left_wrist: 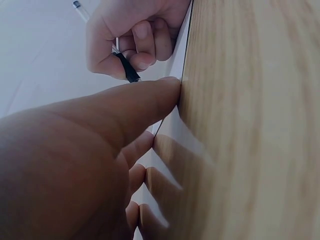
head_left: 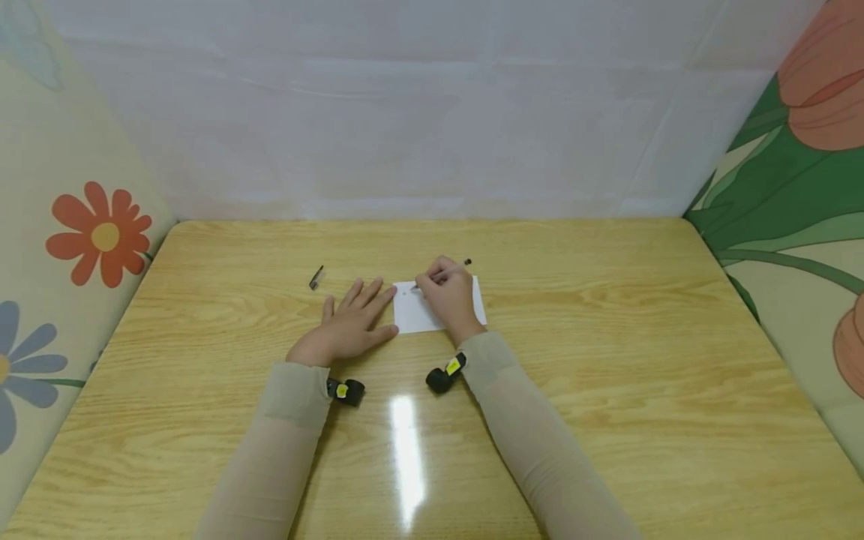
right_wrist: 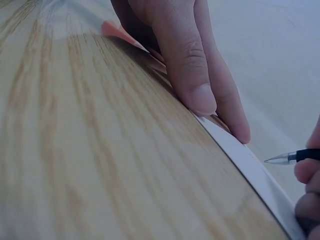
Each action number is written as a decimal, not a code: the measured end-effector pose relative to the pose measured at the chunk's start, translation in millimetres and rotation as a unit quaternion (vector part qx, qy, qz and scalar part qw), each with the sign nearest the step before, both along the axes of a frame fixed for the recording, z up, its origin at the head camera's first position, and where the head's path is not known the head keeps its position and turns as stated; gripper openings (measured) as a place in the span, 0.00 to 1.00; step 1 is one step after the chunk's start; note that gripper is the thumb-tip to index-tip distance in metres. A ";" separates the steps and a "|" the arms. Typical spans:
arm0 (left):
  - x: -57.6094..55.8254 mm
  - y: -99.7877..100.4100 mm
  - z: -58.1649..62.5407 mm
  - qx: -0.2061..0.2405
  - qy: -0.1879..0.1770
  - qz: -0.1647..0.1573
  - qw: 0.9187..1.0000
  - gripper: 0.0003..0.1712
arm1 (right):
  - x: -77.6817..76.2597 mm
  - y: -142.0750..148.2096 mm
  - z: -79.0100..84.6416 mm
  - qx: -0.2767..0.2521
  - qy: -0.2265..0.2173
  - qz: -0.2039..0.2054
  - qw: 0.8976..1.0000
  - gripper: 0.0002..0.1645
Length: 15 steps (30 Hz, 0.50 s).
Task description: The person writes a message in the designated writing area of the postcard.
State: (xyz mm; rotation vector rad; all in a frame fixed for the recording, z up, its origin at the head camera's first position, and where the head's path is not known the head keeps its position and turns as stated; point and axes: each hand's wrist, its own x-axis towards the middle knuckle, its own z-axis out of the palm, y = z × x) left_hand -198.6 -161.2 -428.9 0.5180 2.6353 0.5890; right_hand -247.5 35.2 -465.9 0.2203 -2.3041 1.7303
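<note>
A small sheet of white paper lies on the wooden table. My left hand is spread flat, with thumb and index fingertip on the paper's left edge. My right hand rests over the paper and pinches a pen, its tip close to the upper left part of the sheet. In the right wrist view the pen shows a clear pointed tip and a black grip. Small faint marks appear near the sheet's upper left corner. The left wrist view shows the right hand's fingers curled about the pen.
A black pen cap lies on the table beyond my left hand. A white sheet hangs behind the table's far edge. Flower-patterned panels stand along both sides. Black wrist cameras are strapped to both wrists.
</note>
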 end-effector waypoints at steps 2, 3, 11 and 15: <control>0.0 0.1 0.2 -0.001 0.000 0.000 1.000 0.43 | 0.0 0.0 -0.1 0.002 -0.001 0.004 1.000 0.08; -0.1 0.0 0.3 -0.001 -0.001 0.000 1.000 0.43 | 0.1 0.0 -0.3 0.004 -0.002 0.005 1.000 0.08; 0.1 0.1 0.9 -0.003 -0.003 -0.001 1.000 0.43 | 1.4 -0.2 0.7 0.015 -0.013 0.010 1.000 0.08; 0.9 0.7 2.3 0.000 -0.003 0.000 1.000 0.43 | 1.4 -0.3 0.8 0.022 -0.018 0.008 1.000 0.08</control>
